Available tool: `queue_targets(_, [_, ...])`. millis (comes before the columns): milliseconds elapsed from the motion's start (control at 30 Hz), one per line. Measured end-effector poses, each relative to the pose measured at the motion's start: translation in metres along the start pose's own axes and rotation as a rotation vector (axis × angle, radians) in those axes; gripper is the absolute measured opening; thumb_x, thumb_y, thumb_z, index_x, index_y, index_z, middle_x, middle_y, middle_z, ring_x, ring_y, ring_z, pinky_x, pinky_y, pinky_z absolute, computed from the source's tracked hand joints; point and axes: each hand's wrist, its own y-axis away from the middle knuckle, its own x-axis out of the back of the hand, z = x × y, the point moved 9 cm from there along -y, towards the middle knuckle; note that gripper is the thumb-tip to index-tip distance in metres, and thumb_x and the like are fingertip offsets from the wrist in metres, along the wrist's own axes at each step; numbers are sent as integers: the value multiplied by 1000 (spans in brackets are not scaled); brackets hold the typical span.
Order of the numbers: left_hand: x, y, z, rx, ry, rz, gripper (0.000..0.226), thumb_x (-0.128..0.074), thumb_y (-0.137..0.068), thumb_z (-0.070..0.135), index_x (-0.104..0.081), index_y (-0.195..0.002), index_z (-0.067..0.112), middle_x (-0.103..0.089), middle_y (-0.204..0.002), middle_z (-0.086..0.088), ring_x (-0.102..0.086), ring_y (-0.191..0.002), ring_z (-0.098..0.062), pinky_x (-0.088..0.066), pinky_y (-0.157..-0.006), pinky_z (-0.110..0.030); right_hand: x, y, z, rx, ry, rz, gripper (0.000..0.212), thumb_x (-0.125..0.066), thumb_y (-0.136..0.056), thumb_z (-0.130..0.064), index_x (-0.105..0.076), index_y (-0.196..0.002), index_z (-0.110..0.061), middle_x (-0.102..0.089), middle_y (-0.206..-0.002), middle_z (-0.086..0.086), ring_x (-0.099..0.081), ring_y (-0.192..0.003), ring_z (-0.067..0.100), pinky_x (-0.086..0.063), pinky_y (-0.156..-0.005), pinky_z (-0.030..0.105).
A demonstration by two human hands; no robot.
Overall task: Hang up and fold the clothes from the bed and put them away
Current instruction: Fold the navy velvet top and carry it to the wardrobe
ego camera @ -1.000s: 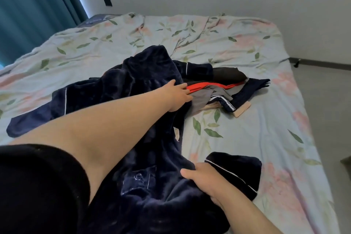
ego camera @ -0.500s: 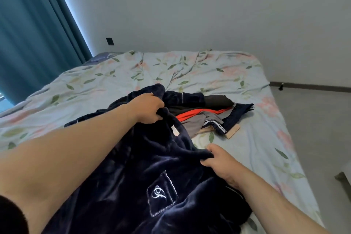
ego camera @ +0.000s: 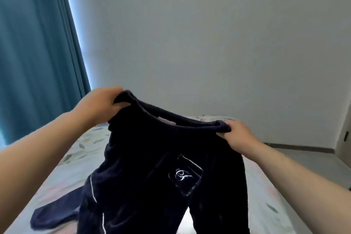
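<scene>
— Fingers? Curled tight: left hand (ego camera: 98,105) and right hand (ego camera: 237,137) each gripping one end of the robe (ego camera: 152,173) collar.

— And the robe? Held up above the bed (ego camera: 79,150), pocket (ego camera: 185,175) facing, one sleeve (ego camera: 55,216) trailing on the sheet.

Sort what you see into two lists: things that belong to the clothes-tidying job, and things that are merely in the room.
Job:
navy garment, held up by its top edge
left hand
right hand
bed

Just there:
teal curtain
wall
</scene>
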Motion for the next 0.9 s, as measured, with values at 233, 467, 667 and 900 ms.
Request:
queue_targets(233, [121,8,-20,57,266,229,20,-71,-86,30,-60,-74,18,-62,-64,0,-58,-62,-22,-46,-58,-35,88,-21,-153,217,-36,155,20,-63,-94,-20,-69,-80,-6,-57,-63,-7,-52,-59,9,-39,-59,29])
queue_targets(467, [226,19,-23,67,252,364,46,-85,-70,37,-46,-62,14,-43,-47,10,-39,-43,-6,-35,-51,-29,157,2,-262,414,71,270,28,-64,-93,-25,-62,-70,-10,-51,-55,-13,-45,-48,3,-37,-54,30])
queue_targets(667, [272,22,5,2,162,253,19,-64,-91,40,-68,-74,33,-69,-66,6,-65,-61,-9,-52,-65,-35,189,12,-304,486,200,306,36,-63,-96,-31,-58,-71,-5,-50,-56,-9,-44,-49,7,-36,-56,32])
queue_targets(900, [201,27,-21,170,236,-29,24,-64,-84,46,-68,-68,29,-67,-61,8,-59,-52,-4,-46,-57,-25,149,-4,-266,340,239,91,38,-61,-94,-45,-67,-68,-19,-62,-57,-8,-55,-50,5,-42,-57,29])
